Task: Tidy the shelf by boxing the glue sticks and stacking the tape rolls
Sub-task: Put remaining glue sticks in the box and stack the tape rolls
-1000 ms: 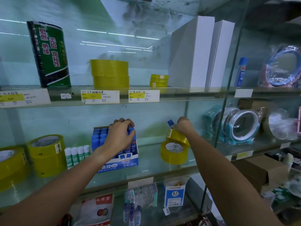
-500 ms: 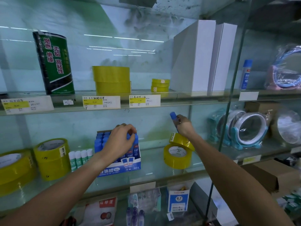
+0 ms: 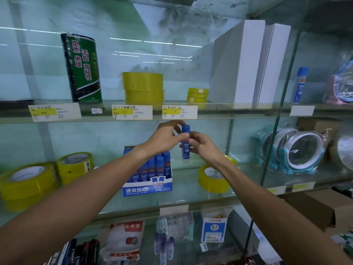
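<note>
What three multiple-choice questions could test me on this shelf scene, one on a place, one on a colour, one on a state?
1. Where is the glue stick that the hands hold?
A. Lying on the top shelf
B. In the air above and right of the glue box
C. Inside the glue box

2. What colour is the tape roll below the right hand?
A. Yellow
B. Red
C. Black

3. How does the left hand stand?
A. Flat on the shelf
B. Out of sight
C. Fingers at the glue stick's cap end

Answers: 1 B, the stick hangs upright above the shelf, clear of the box. 2 A, its side is plainly yellow. 3 C, its fingers curl round the stick's top while the right hand grips the middle.
</note>
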`<state>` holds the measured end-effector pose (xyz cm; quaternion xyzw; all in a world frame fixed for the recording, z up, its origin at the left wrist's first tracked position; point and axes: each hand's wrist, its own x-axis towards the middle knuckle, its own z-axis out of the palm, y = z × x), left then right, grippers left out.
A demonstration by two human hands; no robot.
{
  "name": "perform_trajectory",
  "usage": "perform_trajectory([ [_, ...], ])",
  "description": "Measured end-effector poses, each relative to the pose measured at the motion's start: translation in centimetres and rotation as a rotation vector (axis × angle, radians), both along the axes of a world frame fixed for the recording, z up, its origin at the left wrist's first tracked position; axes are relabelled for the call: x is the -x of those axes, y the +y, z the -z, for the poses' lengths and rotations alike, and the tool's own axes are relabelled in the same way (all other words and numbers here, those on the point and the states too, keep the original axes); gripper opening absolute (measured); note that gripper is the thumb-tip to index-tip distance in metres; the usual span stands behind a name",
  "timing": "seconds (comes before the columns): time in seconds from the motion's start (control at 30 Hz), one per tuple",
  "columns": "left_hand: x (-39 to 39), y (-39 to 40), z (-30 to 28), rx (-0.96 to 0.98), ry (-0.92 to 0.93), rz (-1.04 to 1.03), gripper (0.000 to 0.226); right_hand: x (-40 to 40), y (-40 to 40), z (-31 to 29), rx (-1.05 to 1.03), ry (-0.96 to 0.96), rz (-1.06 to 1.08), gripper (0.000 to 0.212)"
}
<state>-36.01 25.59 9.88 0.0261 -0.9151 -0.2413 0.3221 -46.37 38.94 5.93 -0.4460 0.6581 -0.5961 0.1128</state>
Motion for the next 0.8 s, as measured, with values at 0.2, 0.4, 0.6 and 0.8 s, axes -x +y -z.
perform_trajectory([
  [0.2,-0.8,-1.2,-0.4,0.053,0.042,-0.042,0.025,-2.3,-2.1,0.8,-0.024,-0.038,0.001,0.030],
  [0.4,-1.2,-2.8,1.5,0.155,-0.029,-0.119,0.028,-2.8,-4.3,2.0,-0.154,0.117,0.166,0.016],
  [0.6,-1.3,-2.9,2.9,0.193,-0.112,-0.161,0.028,-3.6,-5.1,3.1,-0.241,0.232,0.277,0.020],
  [0.8,-1.4,-2.6,4.7,0.272,-0.141,-0.202,0.025,-2.4,-3.9,3.3,-0.449,0.404,0.328,0.043],
])
